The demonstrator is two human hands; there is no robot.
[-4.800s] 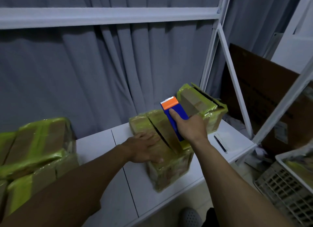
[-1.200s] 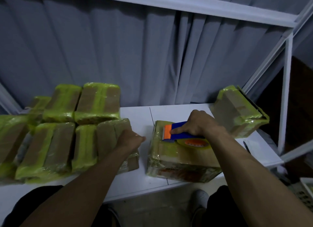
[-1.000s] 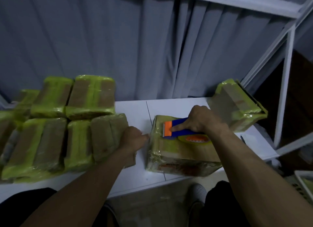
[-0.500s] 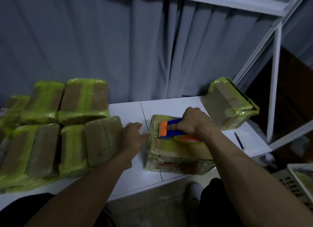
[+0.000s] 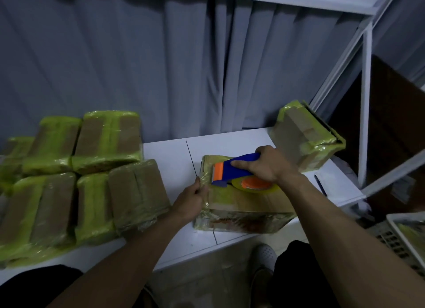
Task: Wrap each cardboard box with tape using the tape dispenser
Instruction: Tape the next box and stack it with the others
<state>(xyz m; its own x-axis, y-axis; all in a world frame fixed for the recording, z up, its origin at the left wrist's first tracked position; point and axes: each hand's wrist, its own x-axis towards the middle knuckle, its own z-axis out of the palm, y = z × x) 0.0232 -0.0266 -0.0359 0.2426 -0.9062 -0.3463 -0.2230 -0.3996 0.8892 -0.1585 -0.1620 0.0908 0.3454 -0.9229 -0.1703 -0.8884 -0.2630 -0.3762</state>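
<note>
The cardboard box (image 5: 248, 206) no longer stands tilted with its corner toward the person, as it did nearly five seconds ago. It now lies flat on the counter (image 5: 174, 160), one long side facing the person.

The left hand (image 5: 190, 199), first spread flat on top of the box and a second ago resting on the nearest wrapped box (image 5: 138, 192) of the pile to the box's left, has crossed the gap and now grips the box's upper left edge.

The tape dispenser (image 5: 230, 172), earlier upright with its orange end raised, lies along the box's top. The right hand (image 5: 269, 165) has tipped it since half a second ago, so more of the roll shows.
</note>
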